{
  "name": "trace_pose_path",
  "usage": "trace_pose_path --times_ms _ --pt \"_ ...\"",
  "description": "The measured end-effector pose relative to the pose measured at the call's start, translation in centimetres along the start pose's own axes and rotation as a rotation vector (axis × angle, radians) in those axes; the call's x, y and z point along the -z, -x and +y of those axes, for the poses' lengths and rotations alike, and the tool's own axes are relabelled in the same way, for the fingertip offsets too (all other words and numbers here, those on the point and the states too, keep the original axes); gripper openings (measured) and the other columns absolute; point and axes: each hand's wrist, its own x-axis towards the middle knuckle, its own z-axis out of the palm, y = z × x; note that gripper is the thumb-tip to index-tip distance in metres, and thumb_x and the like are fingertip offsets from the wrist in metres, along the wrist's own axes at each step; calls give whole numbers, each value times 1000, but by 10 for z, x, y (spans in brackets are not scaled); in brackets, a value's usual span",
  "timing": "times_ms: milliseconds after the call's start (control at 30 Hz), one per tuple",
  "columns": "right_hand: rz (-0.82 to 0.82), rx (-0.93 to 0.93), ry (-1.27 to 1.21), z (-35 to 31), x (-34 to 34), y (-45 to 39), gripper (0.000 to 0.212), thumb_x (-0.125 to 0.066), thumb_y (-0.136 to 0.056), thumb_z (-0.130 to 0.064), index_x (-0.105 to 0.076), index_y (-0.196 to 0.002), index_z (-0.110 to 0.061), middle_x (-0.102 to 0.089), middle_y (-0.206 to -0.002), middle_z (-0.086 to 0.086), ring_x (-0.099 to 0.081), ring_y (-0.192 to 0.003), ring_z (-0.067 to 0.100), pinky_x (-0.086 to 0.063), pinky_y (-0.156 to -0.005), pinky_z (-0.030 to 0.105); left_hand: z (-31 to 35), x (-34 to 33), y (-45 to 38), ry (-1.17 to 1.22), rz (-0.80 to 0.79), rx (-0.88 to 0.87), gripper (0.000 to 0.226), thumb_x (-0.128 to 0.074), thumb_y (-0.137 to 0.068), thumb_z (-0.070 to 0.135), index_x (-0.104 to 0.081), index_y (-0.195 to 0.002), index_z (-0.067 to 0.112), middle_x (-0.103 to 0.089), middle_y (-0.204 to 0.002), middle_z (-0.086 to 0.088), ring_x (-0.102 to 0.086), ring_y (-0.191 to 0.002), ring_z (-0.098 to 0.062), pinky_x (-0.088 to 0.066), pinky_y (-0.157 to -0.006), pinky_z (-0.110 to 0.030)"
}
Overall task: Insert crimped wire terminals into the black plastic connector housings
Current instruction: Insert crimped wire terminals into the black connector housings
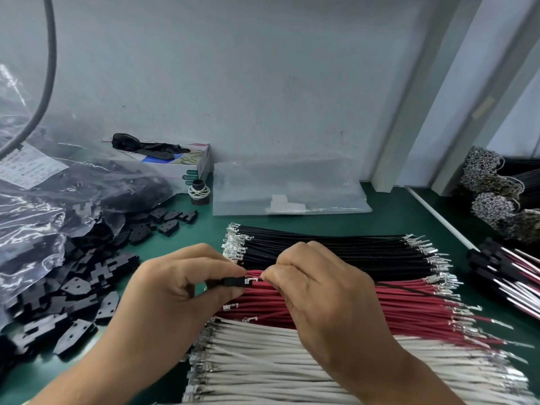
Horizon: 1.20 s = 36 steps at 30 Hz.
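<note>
Left hand (175, 285) pinched housing (232, 281); right hand (315, 285) fingers curled, pinching terminal (252, 280) at its mouth, over red wires (336, 308).

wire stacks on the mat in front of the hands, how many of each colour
black wire stack: 1
red wire stack: 1
white wire stack: 1
total: 3 stacks, too many single wires in each to count

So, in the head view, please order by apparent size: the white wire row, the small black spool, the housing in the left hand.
1. White wire row, though nearness to the camera enlarges it.
2. Small black spool, and
3. housing held by the left hand: too similar to rank; the housing is partly hidden.
</note>
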Motion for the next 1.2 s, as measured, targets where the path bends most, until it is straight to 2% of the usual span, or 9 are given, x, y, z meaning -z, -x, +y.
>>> trace_pose_path --times_ms 67,200,333,500,600,833,1000,1067,1200 --pt "-6 -4 -2 0 -1 1 10 -70 -90 -1 -71 -91 -11 -59 -87 -1 -53 -74 18 -47 -56 33 1 -1 0 -54 5 -1 21 -86 -68 14 -84 -82 29 -74 -81 14 -66 -64 -5 -42 -57 -4" --pt "33 -102 -220 -2 -5 2 7 -67 -96 -13 -73 -95 -11 -61 -91 -3 -59 -79 15 -51 -64 33 3 0 2 73 -30 55 25 -95 -67 20 -84 -84 36 -76 -83 3 -63 -60 -15 -45 -52 -18" --pt "54 -130 -311 -6 -4 1 15 -63 -99 -20 -75 -96 -11 -63 -91 -3 -62 -81 15 -52 -68 33 2 -1 2 291 -50 107 24 -91 -67 14 -85 -85 29 -76 -78 -5 -65 -62 -7 -49 -56 -15" --pt "18 -162 -210 3 4 2 13 -64 -97 -26 -74 -95 -18 -63 -89 -9 -61 -80 11 -52 -65 31 -1 -2 1 317 -34 147 21 -87 -66 17 -84 -84 27 -76 -76 -4 -64 -59 -3 -50 -57 -12" --pt "10 -134 -204 3 1 2 16 -60 -99 -22 -72 -93 -14 -60 -89 -6 -58 -78 12 -51 -66 32 0 -2 2 305 -39 126 20 -86 -67 20 -84 -85 30 -76 -79 -6 -65 -61 -7 -50 -58 -14" --pt "5 -86 -175 -5 -3 1 22 -54 -101 -21 -71 -91 -10 -60 -87 -3 -56 -76 14 -49 -64 31 9 -2 2 147 -2 57 20 -86 -66 14 -84 -80 28 -74 -73 5 -62 -60 -3 -44 -59 -6" --pt "15 -53 26 6 13 -5 8 -69 -95 -19 -73 -89 -16 -62 -86 -4 -55 -77 17 -49 -59 32 5 -3 2 182 8 172 18 -84 -67 28 -83 -84 35 -72 -69 5 -53 -51 2 -42 -53 -7" --pt "-38 -22 31 10 19 -3 5 -74 -89 -19 -72 -84 -18 -59 -87 -5 -51 -78 16 -46 -58 30 -1 -1 2 229 59 227 22 -84 -67 32 -82 -88 39 -72 -69 4 -55 -51 0 -44 -51 -11" --pt "-310 68 43 7 16 2 12 -79 -82 -28 -71 -74 -24 -57 -79 -9 -49 -73 15 -47 -56 34 -8 1 1 314 113 302 26 -86 -66 33 -83 -91 37 -76 -73 -3 -62 -58 -9 -51 -54 -18"
